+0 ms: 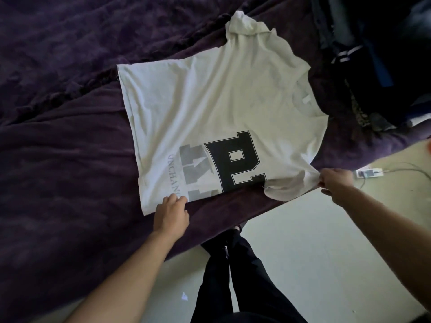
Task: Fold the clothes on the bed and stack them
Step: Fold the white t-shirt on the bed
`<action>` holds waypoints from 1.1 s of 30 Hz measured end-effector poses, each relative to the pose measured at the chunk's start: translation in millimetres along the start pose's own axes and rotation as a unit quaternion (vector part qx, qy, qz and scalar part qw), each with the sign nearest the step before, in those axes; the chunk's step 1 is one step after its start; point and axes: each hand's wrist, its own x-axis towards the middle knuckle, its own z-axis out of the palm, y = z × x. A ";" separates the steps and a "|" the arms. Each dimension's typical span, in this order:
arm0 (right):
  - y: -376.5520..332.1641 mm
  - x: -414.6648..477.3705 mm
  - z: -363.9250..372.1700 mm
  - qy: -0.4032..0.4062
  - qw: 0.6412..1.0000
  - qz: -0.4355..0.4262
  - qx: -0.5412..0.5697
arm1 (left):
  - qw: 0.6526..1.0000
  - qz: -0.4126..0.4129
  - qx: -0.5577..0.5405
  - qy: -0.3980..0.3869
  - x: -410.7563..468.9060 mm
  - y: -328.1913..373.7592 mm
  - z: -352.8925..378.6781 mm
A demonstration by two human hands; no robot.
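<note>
Grip of left hand (171, 213): fingers curled over near folded edge of white T-shirt (210, 108). Grip of right hand (335, 183): pinching the bunched sleeve. Shirt lies flat on purple bed (70, 136), spreading away from both grips, print up. Past the right grip, heap of dark clothes (363, 89).
</note>
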 end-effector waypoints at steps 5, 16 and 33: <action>0.7 18.7 -9.4 -0.043 0.998 0.029 0.036 | 0.997 0.028 0.067 0.019 15.2 3.5 14.5; 27.2 5.8 24.6 -0.043 0.998 -0.031 0.026 | 0.989 -0.036 0.107 0.094 53.8 -22.7 42.6; 46.2 -19.0 99.6 -0.064 0.713 -0.474 -0.512 | 0.984 -0.005 0.093 0.155 22.6 -37.6 41.1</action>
